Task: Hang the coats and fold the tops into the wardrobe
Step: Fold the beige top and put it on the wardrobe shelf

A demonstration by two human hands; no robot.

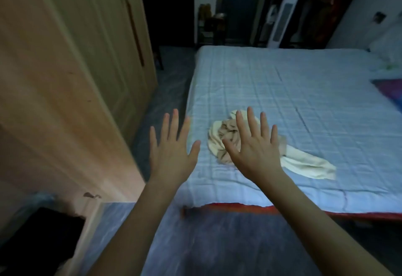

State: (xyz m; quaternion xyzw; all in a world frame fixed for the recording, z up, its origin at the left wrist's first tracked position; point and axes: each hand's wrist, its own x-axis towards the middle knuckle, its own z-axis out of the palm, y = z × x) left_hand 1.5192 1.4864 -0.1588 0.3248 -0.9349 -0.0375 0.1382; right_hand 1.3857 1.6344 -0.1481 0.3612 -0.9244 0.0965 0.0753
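Our left hand (171,151) and right hand (254,147) hover spread, holding nothing. The crumpled cream top (226,143) lies on the bed (304,93), right of the wardrobe (65,69); bunched layers could spoil our fold.

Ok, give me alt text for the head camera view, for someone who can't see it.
Two open hands, left hand and right hand, held up with fingers spread before a crumpled cream garment on a blue bed. A wooden wardrobe stands to the left.

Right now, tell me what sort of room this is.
Most likely a bedroom: a bed with a blue checked sheet, a crumpled cream garment lying on it, and a tall wooden wardrobe beside it.
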